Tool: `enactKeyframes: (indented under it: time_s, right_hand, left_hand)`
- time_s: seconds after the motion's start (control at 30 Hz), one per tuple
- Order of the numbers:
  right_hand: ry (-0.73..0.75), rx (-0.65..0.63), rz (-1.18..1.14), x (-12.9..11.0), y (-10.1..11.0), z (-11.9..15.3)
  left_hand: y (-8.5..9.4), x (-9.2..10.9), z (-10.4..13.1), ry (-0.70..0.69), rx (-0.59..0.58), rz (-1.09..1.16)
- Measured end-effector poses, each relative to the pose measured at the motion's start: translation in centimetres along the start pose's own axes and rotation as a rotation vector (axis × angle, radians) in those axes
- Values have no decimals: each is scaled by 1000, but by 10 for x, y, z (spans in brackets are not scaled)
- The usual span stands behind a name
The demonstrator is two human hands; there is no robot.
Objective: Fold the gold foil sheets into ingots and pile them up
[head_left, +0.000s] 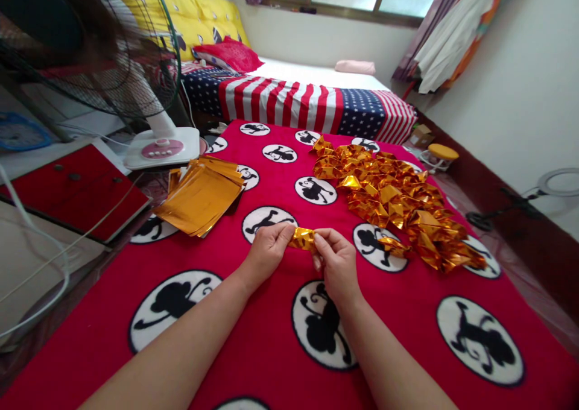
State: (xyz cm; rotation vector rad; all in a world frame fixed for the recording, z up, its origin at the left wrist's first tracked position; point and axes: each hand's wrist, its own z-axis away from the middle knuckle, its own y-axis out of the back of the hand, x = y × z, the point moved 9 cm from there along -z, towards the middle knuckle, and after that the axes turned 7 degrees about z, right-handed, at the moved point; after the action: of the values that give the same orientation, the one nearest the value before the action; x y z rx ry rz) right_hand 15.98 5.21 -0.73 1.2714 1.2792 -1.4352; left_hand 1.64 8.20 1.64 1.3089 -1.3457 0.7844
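Note:
Between my two hands, over the middle of the red cloth (253, 350), is a small folded piece of gold foil paper (301, 239). My left hand (268, 248) pinches its left end between thumb and fingers. At its right end, my right hand (335, 259) grips it the same way. A stack of flat gold foil sheets (203, 196) lies to the left, its edges uneven. On the right spreads a heap of folded gold foil pieces (389, 190). One loose folded piece (393, 246) rests close to my right hand, at the heap's near edge.
A fan (163, 148) on a white base stands at the left, beside a red-topped cabinet (76, 181). Behind the cloth is a bed with a striped, starred cover (289, 105). A yellow stool (443, 152) and a ring on a stand (558, 182) are at the right.

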Motion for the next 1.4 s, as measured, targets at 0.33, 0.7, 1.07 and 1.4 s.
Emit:
enactKeyframes:
  time_s: [0.33, 0.7, 1.07, 1.4]
  right_hand:
    - [-19, 30, -43, 0, 2, 0]
    - [-56, -69, -57, 3, -7, 1]
    - [-82, -60, -187, 5, -8, -2]
    - [-24, -50, -122, 0, -5, -2]
  left_hand:
    - [-4, -3, 1, 20, -26, 71]
    - [2, -9, -1, 74, 42, 156]
    - [-3, -23, 1, 159, 38, 314]
    - [0, -5, 2, 29, 45, 76]
